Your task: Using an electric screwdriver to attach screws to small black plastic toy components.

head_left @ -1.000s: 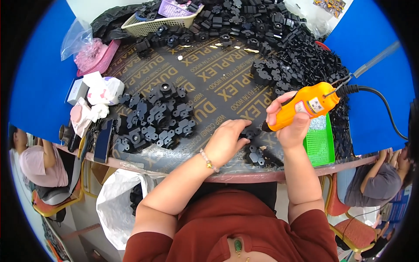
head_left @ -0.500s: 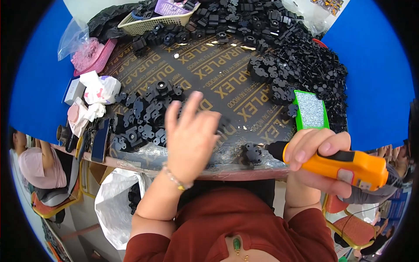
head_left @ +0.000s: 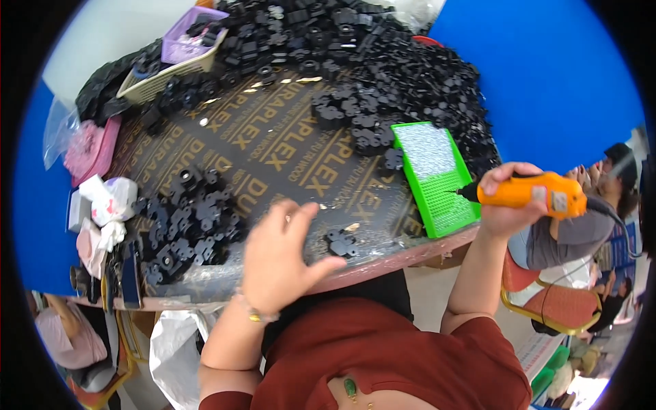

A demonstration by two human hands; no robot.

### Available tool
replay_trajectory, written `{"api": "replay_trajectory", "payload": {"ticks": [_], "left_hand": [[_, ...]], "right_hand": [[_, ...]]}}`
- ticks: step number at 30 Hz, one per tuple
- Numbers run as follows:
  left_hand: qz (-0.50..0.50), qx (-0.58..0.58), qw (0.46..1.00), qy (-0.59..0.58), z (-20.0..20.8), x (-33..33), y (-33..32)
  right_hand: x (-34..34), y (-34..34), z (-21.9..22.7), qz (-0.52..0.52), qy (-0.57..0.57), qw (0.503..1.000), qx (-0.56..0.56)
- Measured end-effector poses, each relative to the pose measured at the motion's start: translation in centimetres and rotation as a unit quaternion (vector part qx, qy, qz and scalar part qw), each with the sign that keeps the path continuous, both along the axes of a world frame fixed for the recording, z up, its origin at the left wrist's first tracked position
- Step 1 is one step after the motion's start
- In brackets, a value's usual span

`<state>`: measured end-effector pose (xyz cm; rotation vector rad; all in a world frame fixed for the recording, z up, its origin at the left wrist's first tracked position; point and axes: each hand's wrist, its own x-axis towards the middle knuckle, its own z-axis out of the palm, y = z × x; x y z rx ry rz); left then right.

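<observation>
My right hand [head_left: 504,220] is wrapped round an orange electric screwdriver [head_left: 536,193] with a black nose and a cable at its rear. Its tip sits over the near right part of a green tray [head_left: 443,199] with a grid of small holes. Small silvery pieces [head_left: 425,152], probably screws, cover the tray's far half. My left hand [head_left: 281,256] is held over the front of the table, empty, fingers apart and thumb pointing right. Just right of it lies a small black plastic assembly [head_left: 342,242]. A heap of similar black parts [head_left: 195,219] lies to its left.
Large piles of black parts [head_left: 417,89] cover the back and right of the table [head_left: 273,157]. At left stand a pink basket [head_left: 104,147], tissues [head_left: 113,198] and a phone [head_left: 131,281]. A cream basket [head_left: 167,76] is farther back. Other people sit nearby on both sides.
My right hand has lifted the screwdriver from beside the black assembly to the green tray. My left hand has opened wider, thumb out. The whole view has shifted and turned.
</observation>
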<state>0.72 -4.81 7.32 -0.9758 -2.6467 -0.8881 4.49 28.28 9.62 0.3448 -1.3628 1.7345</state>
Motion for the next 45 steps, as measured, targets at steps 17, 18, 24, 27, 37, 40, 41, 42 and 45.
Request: {"api": "replay_trajectory", "payload": {"ticks": [17,18,24,27,37,40,41,42,45], "left_hand": [[-0.048,0.044,0.997,-0.046,-5.3,-3.2,5.2],[-0.015,0.036,0.993,-0.114,-5.4,-3.2,5.3],[-0.075,0.067,0.990,-0.103,-5.7,-3.5,5.1],[-0.073,0.069,0.988,-0.113,-6.0,-3.5,5.0],[-0.083,0.101,0.981,-0.144,-6.3,-3.2,5.0],[-0.096,0.096,0.984,-0.113,-6.3,-3.4,5.0],[-0.092,0.095,0.985,-0.113,-6.4,-3.4,5.0],[-0.094,0.099,0.984,-0.111,-6.4,-3.4,5.0],[-0.095,0.103,0.983,-0.115,-6.4,-3.4,5.0]], "right_hand": [[-2.2,7.5,-4.8,-0.137,-0.102,0.983,0.064],[-2.2,7.6,-4.9,-0.139,-0.100,0.983,0.062],[-1.7,6.6,-4.0,-0.139,-0.099,0.985,0.029],[-0.8,5.0,-2.2,-0.108,-0.053,0.993,-0.002],[-1.9,-6.6,-0.5,0.203,-0.073,0.975,0.049],[-3.0,-8.4,0.0,0.223,-0.120,0.965,0.067],[-3.7,-8.9,-0.8,0.266,-0.041,0.963,0.024],[-4.0,-9.1,-1.0,0.269,-0.041,0.962,0.022],[-3.9,-9.3,-1.1,0.221,-0.147,0.963,0.054]]}}
